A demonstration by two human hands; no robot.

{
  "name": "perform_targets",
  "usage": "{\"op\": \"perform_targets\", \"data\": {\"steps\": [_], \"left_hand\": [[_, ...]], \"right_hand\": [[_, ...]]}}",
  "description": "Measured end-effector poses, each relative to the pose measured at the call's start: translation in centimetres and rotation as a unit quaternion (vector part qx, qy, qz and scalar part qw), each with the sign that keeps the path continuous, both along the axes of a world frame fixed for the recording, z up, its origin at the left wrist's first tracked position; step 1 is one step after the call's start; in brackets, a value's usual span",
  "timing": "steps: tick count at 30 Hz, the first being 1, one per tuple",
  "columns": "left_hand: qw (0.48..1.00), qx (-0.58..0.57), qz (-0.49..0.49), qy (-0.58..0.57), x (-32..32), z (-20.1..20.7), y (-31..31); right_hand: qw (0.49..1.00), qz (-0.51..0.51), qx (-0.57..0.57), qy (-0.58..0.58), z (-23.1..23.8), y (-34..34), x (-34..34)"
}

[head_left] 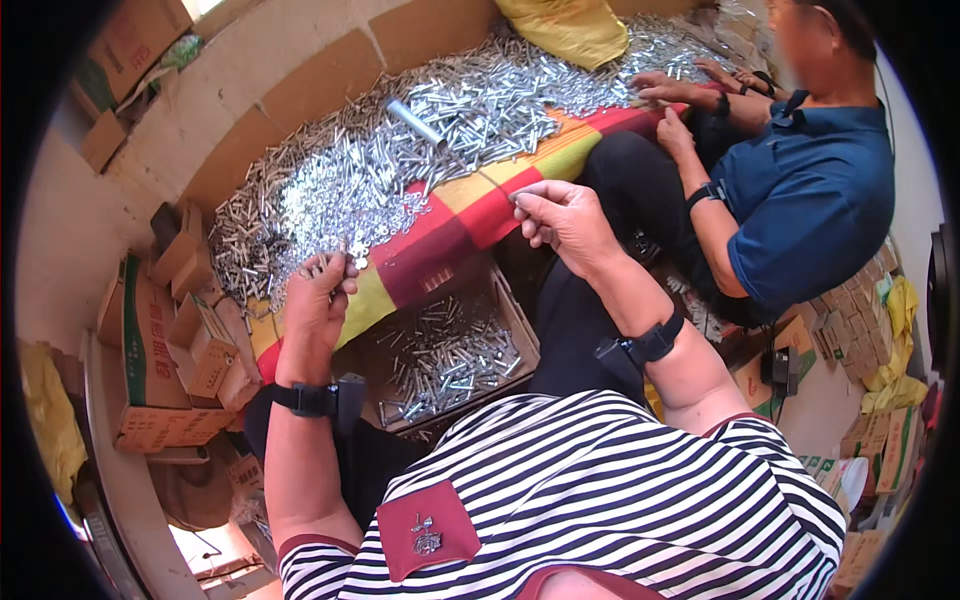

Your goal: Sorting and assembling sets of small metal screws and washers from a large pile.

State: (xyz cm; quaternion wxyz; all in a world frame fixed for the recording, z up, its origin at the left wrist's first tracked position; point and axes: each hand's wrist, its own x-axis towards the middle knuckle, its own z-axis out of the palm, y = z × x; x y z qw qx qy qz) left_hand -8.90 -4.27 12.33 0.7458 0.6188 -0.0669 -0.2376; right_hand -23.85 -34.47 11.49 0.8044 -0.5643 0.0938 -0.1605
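My left hand [322,288] is at the near left edge of the heap, its fingers curled together beside a spread of small shiny washers [362,248]. Whatever those fingers hold, if anything, is too small to make out. Over the table's front edge, my right hand [565,222] is raised with thumb and forefinger pinched at a tiny item I cannot name. Long silvery metal bolts or pins [490,105] lie heaped behind the washers. A checked red and yellow cloth [430,245] covers the table's front.
Below the cloth stands a cardboard box [515,320] of loose metal pins. A silvery tube [413,122] rests on the heap, with a yellow sack [575,30] behind. At right sits a co-worker in a blue shirt [820,200], hands at the heap. Cartons [165,350] stack at left.
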Motion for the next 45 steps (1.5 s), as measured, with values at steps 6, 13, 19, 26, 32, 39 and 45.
{"op": "perform_targets", "data": {"steps": [6,13,19,26,32,39,45], "left_hand": [[0.998,-0.052,-0.009,0.032,-6.6,0.9,-0.8],[0.999,-0.02,-0.028,0.041,-11.2,-0.9,2.2],[0.997,-0.052,0.0,0.062,-11.1,-4.8,6.6],[0.993,-0.098,-0.02,0.066,-11.6,-5.9,10.9],[0.993,-0.1,-0.02,0.055,-11.6,-7.0,13.3],[0.994,-0.095,-0.002,0.051,-10.3,-5.4,11.8],[0.995,-0.071,-0.045,0.049,-5.1,-2.6,7.9]], "right_hand": [[0.998,-0.014,0.021,-0.057,1.6,-1.2,-4.6],[0.999,0.014,0.001,-0.046,2.3,1.6,-5.7],[0.998,0.031,-0.033,-0.04,2.6,7.0,-3.2],[0.996,0.088,-0.027,0.016,1.9,14.1,-0.1],[0.992,0.115,-0.059,0.014,1.4,18.5,0.5],[0.976,0.165,-0.138,0.028,2.5,18.7,1.7],[0.977,0.15,-0.153,0.01,3.3,16.4,5.5]]}}
